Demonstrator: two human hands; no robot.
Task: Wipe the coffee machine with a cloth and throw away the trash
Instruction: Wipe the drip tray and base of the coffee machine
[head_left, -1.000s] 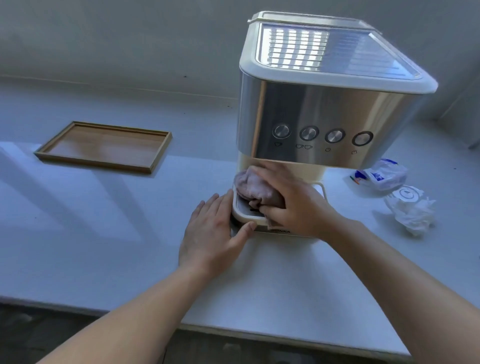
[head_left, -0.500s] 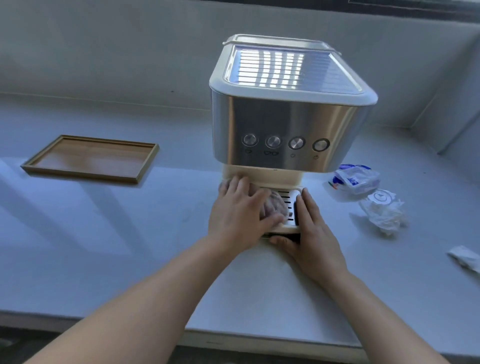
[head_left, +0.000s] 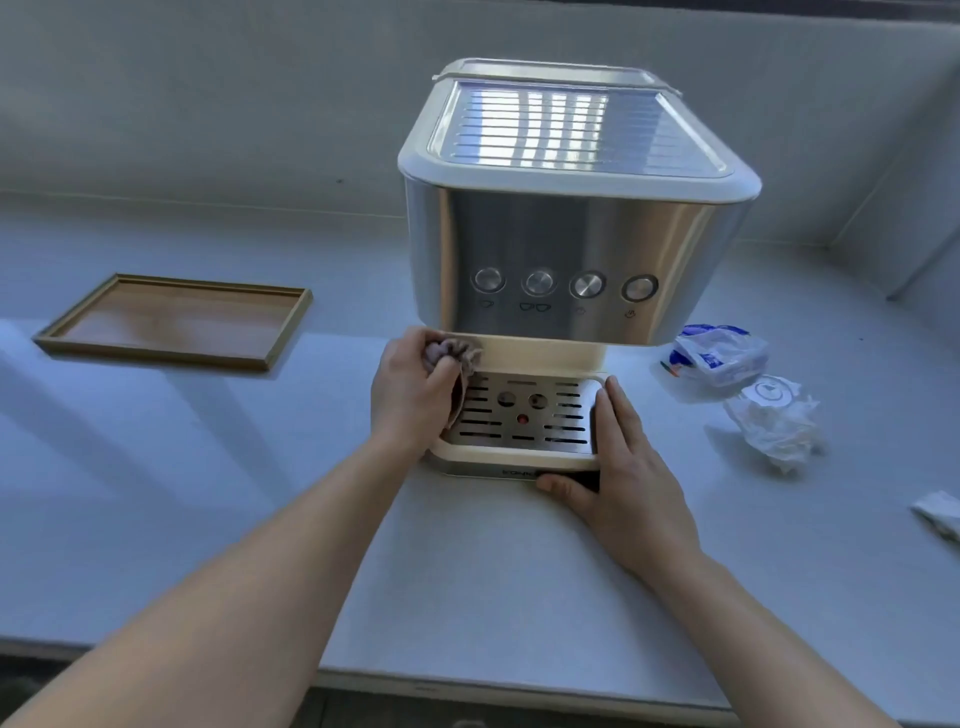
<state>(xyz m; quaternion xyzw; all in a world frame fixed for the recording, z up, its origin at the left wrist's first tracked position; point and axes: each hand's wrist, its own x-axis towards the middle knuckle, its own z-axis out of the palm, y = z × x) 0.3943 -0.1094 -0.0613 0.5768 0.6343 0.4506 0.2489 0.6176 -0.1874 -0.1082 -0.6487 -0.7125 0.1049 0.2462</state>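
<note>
The steel and cream coffee machine (head_left: 571, 234) stands on the white counter, its slotted drip tray (head_left: 519, 415) uncovered at the front. My left hand (head_left: 410, 400) grips a bunched pinkish cloth (head_left: 454, 353) at the tray's back left corner, right under the machine's body. My right hand (head_left: 623, 467) rests with straight fingers along the tray's right edge, thumb against the front face. Trash lies to the right: a crumpled blue and white plastic wrapper (head_left: 719, 353), a crumpled white paper wad (head_left: 776, 421) and a white scrap (head_left: 940, 514) at the frame's edge.
An empty wooden tray (head_left: 176, 322) sits on the counter (head_left: 260, 493) to the left of the machine. A wall runs behind the machine and turns a corner at the far right. The counter's front edge crosses the bottom of the view.
The cloth passed from my right hand to my left. My left hand carried it from the tray's middle to the back left corner, baring the grate. My right hand moved to the tray's right edge.
</note>
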